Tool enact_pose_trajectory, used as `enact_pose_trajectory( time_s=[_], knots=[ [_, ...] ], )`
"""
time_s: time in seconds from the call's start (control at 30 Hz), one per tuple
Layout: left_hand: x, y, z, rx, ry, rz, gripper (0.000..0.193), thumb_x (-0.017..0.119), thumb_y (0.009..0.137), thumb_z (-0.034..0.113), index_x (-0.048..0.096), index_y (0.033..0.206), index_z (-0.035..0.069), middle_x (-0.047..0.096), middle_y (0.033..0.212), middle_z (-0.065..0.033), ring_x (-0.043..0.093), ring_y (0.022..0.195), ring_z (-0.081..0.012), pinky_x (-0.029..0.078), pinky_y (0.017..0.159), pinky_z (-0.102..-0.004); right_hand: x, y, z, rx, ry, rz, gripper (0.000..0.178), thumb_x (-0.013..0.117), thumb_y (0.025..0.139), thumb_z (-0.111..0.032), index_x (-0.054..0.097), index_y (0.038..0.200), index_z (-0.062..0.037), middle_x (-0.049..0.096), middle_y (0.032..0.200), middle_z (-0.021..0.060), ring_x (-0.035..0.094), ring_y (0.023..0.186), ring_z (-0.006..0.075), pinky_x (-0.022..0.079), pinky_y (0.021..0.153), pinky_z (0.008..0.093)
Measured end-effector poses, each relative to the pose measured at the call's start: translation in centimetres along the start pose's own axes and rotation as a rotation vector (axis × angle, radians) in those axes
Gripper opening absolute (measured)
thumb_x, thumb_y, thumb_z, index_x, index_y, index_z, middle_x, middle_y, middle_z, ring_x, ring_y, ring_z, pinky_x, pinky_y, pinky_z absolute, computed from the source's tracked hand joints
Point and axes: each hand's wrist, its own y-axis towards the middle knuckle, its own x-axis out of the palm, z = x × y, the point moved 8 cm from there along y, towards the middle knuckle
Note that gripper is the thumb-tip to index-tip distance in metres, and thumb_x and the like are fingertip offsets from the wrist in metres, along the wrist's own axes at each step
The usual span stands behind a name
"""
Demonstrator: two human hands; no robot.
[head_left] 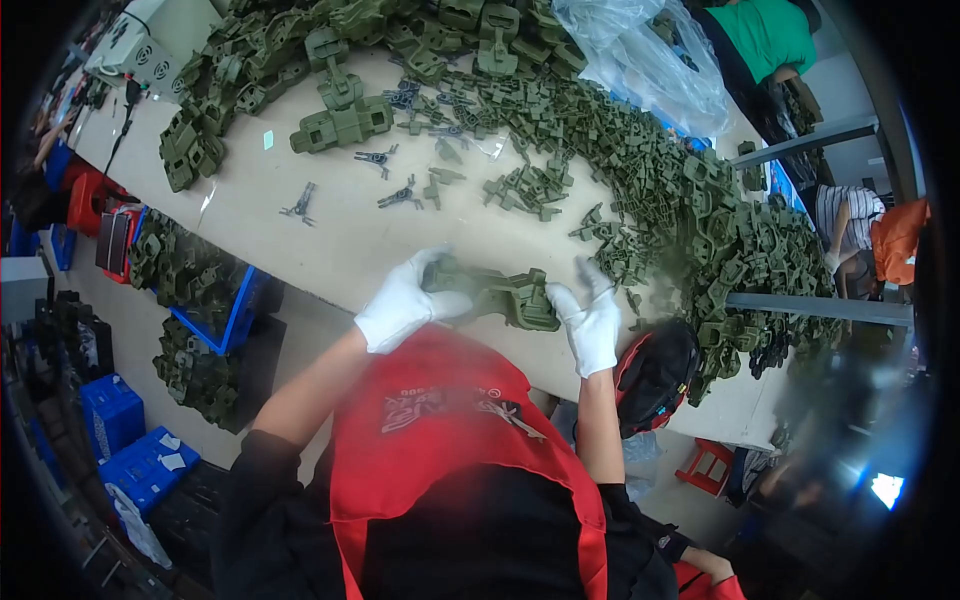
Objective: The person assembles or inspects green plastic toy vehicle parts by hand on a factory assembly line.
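Note:
An olive-green moulded plastic part [522,302] is over the near edge of the table, right in front of me. My left hand [400,305], in a white glove, grips its left end with the thumb on the near side and the fingers beyond. My right hand [590,328], also gloved in white, is at the part's right end, thumb and fingers spread apart; whether the thumb touches it I cannot tell. Beyond them lie small grey-green clip-like pieces [402,194] and a larger green assembly [343,124].
Heaps of small green parts [610,150] and bigger green parts [740,250] cover the table's far and right sides. A clear plastic bag [655,60] rests at the back. A black and red bag [655,378] is by my right hand. Blue crates [228,318] stand left. Other people are beyond.

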Motion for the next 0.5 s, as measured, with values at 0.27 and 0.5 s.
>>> enact_pose_trajectory(
  time_s=[0.27, 0.5],
  knots=[
    [-0.2, 1.0, -1.9, 0.122, 0.415, -0.053, 0.063, 0.076, 0.074, 0.011, 0.049, 0.129, -0.002, 0.062, 0.114, -0.0096, 0.057, 0.101, -0.0146, 0.047, 0.09, -0.0289, 10.8, -2.0, -7.0, -0.172, -0.701, -0.48, 0.062, 0.066, 0.078, -0.049, 0.058, 0.124, -0.0084, 0.065, 0.108, 0.0206, 0.064, 0.1, 0.0339, 0.049, 0.089, 0.0401],
    [1.8, -1.4, 0.0, 0.087, 0.527, -0.151, 0.062, 0.076, 0.075, 0.02, 0.051, 0.128, 0.001, 0.064, 0.111, -0.0116, 0.06, 0.101, -0.0173, 0.047, 0.092, -0.03, 10.0, -2.3, -1.5, -0.023, -0.096, -0.748, 0.061, 0.07, 0.081, -0.017, 0.047, 0.135, -0.0024, 0.06, 0.124, 0.0168, 0.058, 0.114, 0.0251, 0.046, 0.097, 0.0343]
  ],
)
